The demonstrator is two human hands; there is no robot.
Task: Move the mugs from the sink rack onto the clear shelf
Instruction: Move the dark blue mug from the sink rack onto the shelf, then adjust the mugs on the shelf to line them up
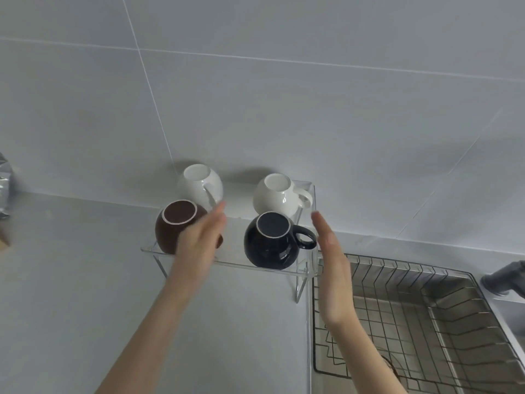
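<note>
Four mugs are sitting upside down on the clear shelf [227, 258] standing on the grey worktop [71, 280]: a brown mug [173, 226] and a black mug [270, 243] in front, two white mugs [199, 183] behind. The left hand [200, 243] is hovering flat, its grip released, in front of the brown mug. The right hand [333, 268] is also hanging flat and released, just beside the black mug's handle. The sink rack [412, 317] is lying without mugs.

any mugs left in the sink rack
No: the sink rack shows only bare wire, and four mugs sit upside down on the clear shelf.
</note>
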